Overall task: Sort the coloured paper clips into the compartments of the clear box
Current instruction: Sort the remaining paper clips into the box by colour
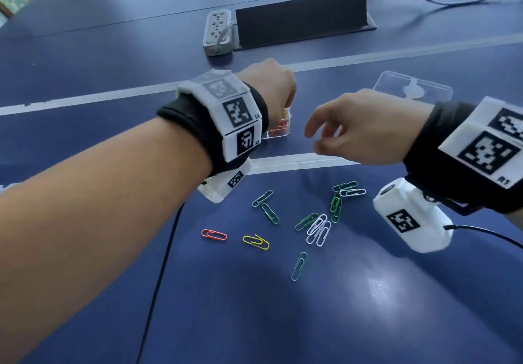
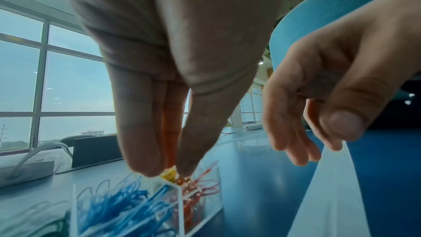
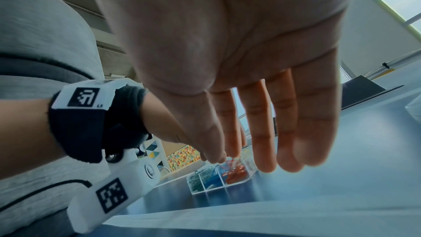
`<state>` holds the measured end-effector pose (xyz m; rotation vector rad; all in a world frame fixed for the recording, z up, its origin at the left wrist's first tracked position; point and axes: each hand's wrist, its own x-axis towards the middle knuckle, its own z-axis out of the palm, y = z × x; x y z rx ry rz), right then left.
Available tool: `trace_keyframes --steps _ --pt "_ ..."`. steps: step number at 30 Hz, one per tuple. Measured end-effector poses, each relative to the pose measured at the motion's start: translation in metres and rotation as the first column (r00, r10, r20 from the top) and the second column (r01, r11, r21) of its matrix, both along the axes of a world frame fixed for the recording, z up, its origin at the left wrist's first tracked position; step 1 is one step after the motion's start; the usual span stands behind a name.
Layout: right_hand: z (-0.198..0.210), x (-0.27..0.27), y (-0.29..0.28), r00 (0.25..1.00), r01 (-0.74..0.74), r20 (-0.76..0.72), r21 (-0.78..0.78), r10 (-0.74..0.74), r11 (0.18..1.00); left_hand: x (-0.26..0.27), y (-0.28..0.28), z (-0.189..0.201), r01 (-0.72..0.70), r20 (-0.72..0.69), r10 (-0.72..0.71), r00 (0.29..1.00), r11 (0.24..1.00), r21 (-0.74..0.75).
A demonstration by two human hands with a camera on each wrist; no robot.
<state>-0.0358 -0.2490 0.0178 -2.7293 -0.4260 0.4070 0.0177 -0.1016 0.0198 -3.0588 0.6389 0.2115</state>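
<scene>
Left hand (image 2: 173,82) is pinched on a yellow clip (image 2: 169,175) over the clear box (image 3: 222,180), right hand (image 1: 365,130) is held slack and empty (loose clips (image 1: 318,229) on table (image 1: 368,307): light, springy wire, best nipped by edges).

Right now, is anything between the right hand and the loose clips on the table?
Nothing visible is. The right hand hangs open above the table, and the loose clips, green, white, yellow and red, lie uncovered nearer the person. The left hand is over the clear box.
</scene>
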Motion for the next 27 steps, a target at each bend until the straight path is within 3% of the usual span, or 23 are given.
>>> trace_keyframes --steps 3,11,16,22,27 --pt "0.001 -0.002 -0.003 1.000 -0.017 -0.007 0.013 0.017 1.000 0.002 0.003 -0.004 0.007 -0.017 -0.008 1.000 0.999 -0.031" --pt "-0.004 -0.010 0.002 0.995 -0.100 -0.023 0.005 0.100 0.995 -0.016 0.022 0.001 0.002 -0.039 -0.014 0.999 0.957 -0.290" --pt "-0.009 -0.017 0.026 0.955 -0.294 0.006 -0.063 0.295 0.954 -0.045 0.051 0.000 0.039 -0.206 -0.074 0.976 0.985 -0.170" --pt "-0.006 -0.019 0.061 0.883 -0.459 0.039 -0.130 0.467 0.879 -0.084 0.082 -0.006 0.023 -0.383 -0.044 0.923 0.998 -0.059" --pt "-0.008 -0.024 0.081 0.848 -0.491 0.048 -0.307 0.528 0.816 -0.103 0.090 -0.015 0.049 -0.444 -0.024 0.896 0.998 0.045"
